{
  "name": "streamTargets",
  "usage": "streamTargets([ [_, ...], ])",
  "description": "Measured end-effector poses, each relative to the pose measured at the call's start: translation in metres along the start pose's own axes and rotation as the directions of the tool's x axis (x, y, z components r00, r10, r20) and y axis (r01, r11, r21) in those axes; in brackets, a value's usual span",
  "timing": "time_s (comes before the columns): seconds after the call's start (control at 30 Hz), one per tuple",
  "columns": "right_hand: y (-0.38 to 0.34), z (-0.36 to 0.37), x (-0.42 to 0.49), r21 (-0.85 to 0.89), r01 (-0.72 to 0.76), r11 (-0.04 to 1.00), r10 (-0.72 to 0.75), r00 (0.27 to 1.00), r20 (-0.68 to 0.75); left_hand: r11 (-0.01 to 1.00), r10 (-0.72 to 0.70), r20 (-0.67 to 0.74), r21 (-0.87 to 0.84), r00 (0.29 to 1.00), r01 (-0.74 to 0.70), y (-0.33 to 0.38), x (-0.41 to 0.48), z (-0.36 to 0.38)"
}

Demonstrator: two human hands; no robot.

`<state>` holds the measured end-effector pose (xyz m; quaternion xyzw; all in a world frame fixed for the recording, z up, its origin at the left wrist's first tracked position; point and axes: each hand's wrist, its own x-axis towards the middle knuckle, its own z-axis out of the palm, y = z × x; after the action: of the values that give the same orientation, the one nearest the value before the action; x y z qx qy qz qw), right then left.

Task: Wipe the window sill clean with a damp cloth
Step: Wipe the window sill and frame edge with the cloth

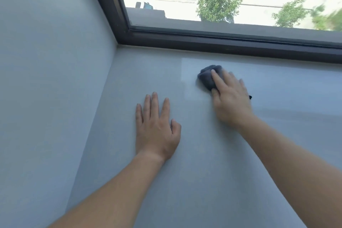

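Grey cloth [206, 79] lies bunched on the sill [203, 181], pressed by the right hand [231, 98] (fingers straight, blurred); left hand [156, 127] rests flat nearby, holding nothing.

We have both hands on the window sill [203, 181], with the cloth [207, 77] under one of them.
Our left hand [157, 131] lies flat on the sill, nearer the side wall [46, 61] at the left. Our right hand [231, 100] is to its right and farther back, fingers [217, 78] on top of the cloth, which lies near the window frame [203, 40] behind it.
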<state>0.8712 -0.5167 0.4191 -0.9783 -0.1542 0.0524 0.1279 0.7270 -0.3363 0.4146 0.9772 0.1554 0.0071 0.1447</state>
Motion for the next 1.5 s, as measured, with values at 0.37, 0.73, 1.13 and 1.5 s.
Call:
streamTargets([
  [0.37, 0.005, 0.003, -0.050, -0.009, -0.045, 0.999, 0.045, 0.999, 0.018, 0.965, -0.022, -0.037, -0.263, 0.999, 0.012, 0.001, -0.011, -0.006],
  [0.73, -0.027, 0.012, -0.122, -0.002, 0.098, 0.995, -0.098, 0.994, 0.047, 0.988, 0.147, 0.029, -0.039, 0.989, -0.146, -0.020, -0.087, -0.007],
  [1.13, -0.025, 0.011, -0.152, 0.010, 0.010, 1.000, -0.010, 0.999, 0.047, 0.971, 0.158, -0.036, -0.174, 0.987, -0.162, -0.023, -0.096, -0.010],
  [1.5, -0.024, 0.012, -0.201, 0.010, -0.023, 1.000, 0.023, 1.000, 0.008, 0.978, 0.139, 0.010, -0.156, 0.990, -0.136, -0.027, -0.112, -0.023],
])
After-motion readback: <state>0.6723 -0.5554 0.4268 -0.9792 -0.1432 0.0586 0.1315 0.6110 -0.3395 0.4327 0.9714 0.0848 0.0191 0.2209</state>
